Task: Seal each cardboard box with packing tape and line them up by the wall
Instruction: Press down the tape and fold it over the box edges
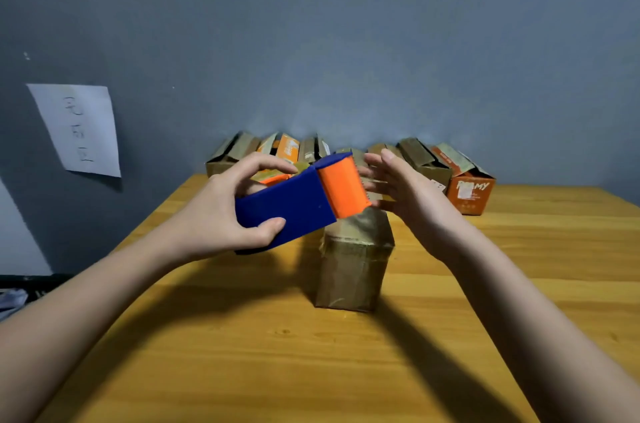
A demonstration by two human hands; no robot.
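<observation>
My left hand point(221, 215) grips a blue tape dispenser point(287, 208) with an orange head point(343, 187), tilted above a small brown cardboard box point(353, 267) that stands upright in the middle of the wooden table point(242, 353). The box's top and sides look covered in glossy tape. My right hand point(405, 194) hovers just right of the orange head with fingers straight and spread, holding nothing that I can make out. A row of several cardboard boxes point(426, 163) lines the wall at the table's far edge.
An orange printed box point(469, 194) ends the row at the right. A sheet of paper point(79, 128) with writing hangs on the grey wall at left. The table's left edge drops to a dark floor.
</observation>
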